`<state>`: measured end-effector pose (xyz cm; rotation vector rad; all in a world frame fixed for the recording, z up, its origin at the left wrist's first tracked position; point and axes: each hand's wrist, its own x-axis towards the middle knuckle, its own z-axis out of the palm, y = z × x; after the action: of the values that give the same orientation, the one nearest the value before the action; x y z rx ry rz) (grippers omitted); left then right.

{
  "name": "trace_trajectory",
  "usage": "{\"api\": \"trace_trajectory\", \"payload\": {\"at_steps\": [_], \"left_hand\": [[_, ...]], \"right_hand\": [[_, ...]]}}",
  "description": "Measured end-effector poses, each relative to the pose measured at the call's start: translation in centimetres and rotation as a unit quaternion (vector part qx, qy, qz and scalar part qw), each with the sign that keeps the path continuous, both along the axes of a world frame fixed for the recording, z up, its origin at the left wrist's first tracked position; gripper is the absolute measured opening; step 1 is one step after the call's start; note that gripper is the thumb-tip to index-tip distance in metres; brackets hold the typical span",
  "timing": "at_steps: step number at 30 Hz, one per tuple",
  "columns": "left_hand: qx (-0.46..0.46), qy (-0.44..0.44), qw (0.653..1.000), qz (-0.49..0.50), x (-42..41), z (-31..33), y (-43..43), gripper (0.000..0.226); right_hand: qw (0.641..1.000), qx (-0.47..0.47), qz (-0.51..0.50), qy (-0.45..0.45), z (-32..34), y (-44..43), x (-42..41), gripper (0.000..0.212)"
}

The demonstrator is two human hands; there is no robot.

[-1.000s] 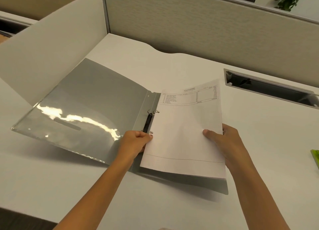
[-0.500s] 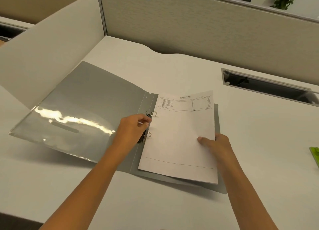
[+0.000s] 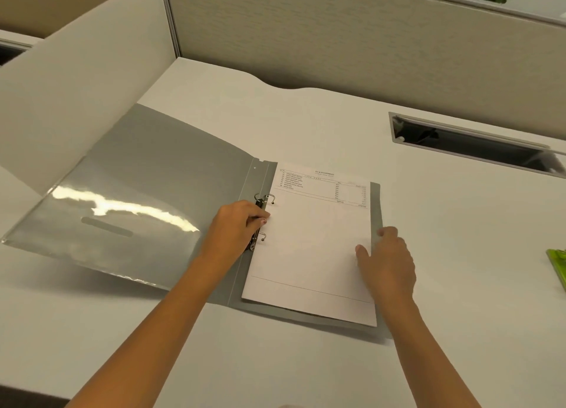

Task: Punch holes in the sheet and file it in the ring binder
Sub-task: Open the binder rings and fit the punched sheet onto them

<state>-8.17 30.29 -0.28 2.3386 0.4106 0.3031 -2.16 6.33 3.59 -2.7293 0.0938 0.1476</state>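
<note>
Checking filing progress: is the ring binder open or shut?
Open: the ring binder lies spread on the desk, cover out left, the sheet on its right half.

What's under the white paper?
The grey ring binder: its back cover peeks out beside and below the sheet. Two metal rings hook into the left edge. The rest of the cover is hidden under the sheet.

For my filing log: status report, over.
Left hand curled over ring bar; right hand open at edge of sheet. Sheet flat in binder, on both rings. Nothing in the way.
</note>
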Motion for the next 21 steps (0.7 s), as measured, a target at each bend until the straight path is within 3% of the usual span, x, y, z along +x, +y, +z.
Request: {"api": "trace_trajectory", "payload": {"at_steps": [2, 5, 8, 13, 21], "left_hand": [[-0.001, 0.001, 1.0, 0.006, 0.0, 0.1, -0.1, 0.016], [-0.007, -0.001, 1.0, 0.013, -0.1, 0.0, -0.3, 0.015], [-0.01, -0.004, 1.0, 0.014, -0.1, -0.2, -0.3, 0.015], [-0.041, -0.025, 0.998, 0.036, -0.7, 0.0, -0.4, 0.017], [-0.101, -0.028, 0.993, 0.052, -2.5, -0.2, -0.3, 0.017]], "right_hand": [[0.996, -0.001, 0.03, -0.083, -0.1, 0.6, -0.5, 0.043], [0.977, 0.106, 0.121, -0.144, -0.5, 1.8, -0.8, 0.03], [0.953, 0.222, 0.187, -0.091, -0.7, 3.6, -1.4, 0.02], [0.929, 0.291, 0.228, -0.019, -2.0, 6.4, -3.2, 0.018], [0.938, 0.137, 0.319, -0.014, -5.8, 8.1, -4.5, 0.072]]}}
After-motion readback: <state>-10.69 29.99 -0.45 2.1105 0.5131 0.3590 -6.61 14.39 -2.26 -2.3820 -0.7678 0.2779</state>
